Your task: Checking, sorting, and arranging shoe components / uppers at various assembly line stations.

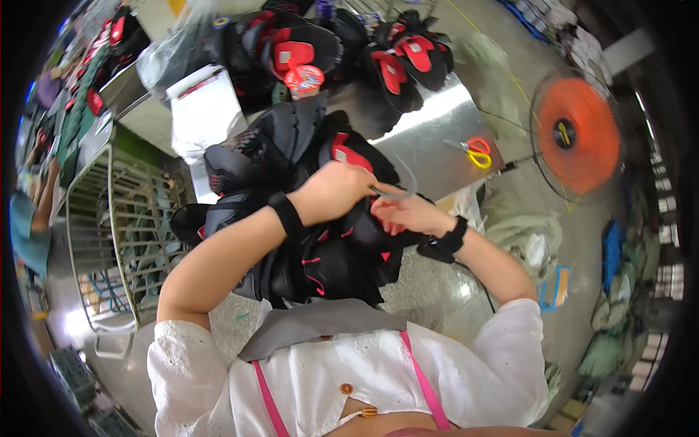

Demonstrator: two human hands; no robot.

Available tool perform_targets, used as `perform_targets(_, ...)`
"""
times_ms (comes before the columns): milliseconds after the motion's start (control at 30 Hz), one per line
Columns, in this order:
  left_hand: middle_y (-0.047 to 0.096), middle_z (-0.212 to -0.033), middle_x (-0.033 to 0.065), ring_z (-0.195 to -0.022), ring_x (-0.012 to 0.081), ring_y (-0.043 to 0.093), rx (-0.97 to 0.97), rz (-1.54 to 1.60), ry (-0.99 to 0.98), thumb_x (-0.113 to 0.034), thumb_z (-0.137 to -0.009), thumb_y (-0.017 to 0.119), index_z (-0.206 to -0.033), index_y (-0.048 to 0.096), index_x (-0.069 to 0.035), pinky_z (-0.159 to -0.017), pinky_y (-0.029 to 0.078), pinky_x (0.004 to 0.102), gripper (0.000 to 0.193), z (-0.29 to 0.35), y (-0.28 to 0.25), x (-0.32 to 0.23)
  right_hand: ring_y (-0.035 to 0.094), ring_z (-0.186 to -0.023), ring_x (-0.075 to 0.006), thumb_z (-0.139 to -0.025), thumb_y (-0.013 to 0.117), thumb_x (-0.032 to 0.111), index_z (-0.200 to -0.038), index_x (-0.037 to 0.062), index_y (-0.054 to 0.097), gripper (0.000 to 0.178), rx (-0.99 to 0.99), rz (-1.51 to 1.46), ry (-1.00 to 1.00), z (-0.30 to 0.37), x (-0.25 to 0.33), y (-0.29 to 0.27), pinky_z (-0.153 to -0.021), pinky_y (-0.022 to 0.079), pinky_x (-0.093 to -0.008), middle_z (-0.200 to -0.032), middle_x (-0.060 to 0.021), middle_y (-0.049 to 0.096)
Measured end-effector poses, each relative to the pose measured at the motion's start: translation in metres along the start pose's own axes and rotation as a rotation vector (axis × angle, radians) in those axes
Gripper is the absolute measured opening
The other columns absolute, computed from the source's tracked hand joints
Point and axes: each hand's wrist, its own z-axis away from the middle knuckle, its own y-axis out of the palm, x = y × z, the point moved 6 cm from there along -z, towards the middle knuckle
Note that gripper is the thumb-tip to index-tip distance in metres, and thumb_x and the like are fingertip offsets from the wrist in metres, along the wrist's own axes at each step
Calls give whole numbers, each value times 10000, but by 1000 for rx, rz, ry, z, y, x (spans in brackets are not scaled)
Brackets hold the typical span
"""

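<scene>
Over a pile of black shoe pieces with red linings (320, 255), my two hands work close together. My left hand (335, 191) is closed, and a thin grey cord (413, 175) curves up from beside its fingertips in a loop. A short dark end shows at that fingertip. My right hand (411, 215) is just to the right, its fingers bent in over a black and red shoe piece; what they pinch is hidden. Another black shoe piece with a red patch (349, 151) lies just beyond my left hand.
A metal tabletop (437, 156) holds yellow and red scissors (477, 151) and more black and red shoe pieces (415, 54). White sheets (204, 113) lie at the left. An orange fan (579, 135) stands right; a metal rack cart (124, 233) stands left. People sit at far left.
</scene>
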Motion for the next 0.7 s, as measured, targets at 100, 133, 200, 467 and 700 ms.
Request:
perform_targets(100, 598, -770, 86, -743, 251, 603, 17, -322, 5, -131, -761, 549, -812, 609, -44, -673, 486, 335, 117, 20, -1, -16, 478, -590, -74, -910, 542, 268, -816, 43, 536, 244, 57, 150, -433, -24, 21, 33, -500, 401, -249, -661, 22, 516)
perform_targets(133, 592, -783, 70, -761, 236, 604, 28, -493, -49, -154, -775, 528, -791, 605, -62, -687, 488, 335, 121, 28, -8, -17, 457, -570, -77, -936, 483, 306, -711, 55, 490, 337, 21, 172, -238, -17, 14, 32, -486, 373, -270, -602, 23, 488)
perform_targets(200, 593, -789, 68, -757, 231, 604, 44, -482, -161, -160, -784, 528, -794, 609, -66, -686, 489, 334, 124, 50, -30, -15, 491, -520, -154, -948, 426, 305, -725, 21, 503, 369, 144, 411, -186, 2, 22, 37, -502, 392, -308, -583, -53, 507)
perform_targets(467, 527, -662, 126, -635, 325, 552, -471, -82, -133, -139, -807, 613, -738, 513, -6, -566, 461, 383, 180, 155, -99, -158, 597, -633, -209, -899, 511, 259, -657, -35, 535, 381, -29, -43, -452, 150, 69, 69, -577, 458, -287, -658, -117, 576)
perform_targets(700, 493, -565, 53, -550, 224, 583, -1312, 157, -273, -275, -927, 504, -737, 500, 13, -576, 507, 329, 345, 382, -141, -318, 503, -594, -155, -930, 485, 293, -809, -10, 539, 331, -199, -255, -604, 196, 121, 139, -625, 454, -277, -633, -40, 480)
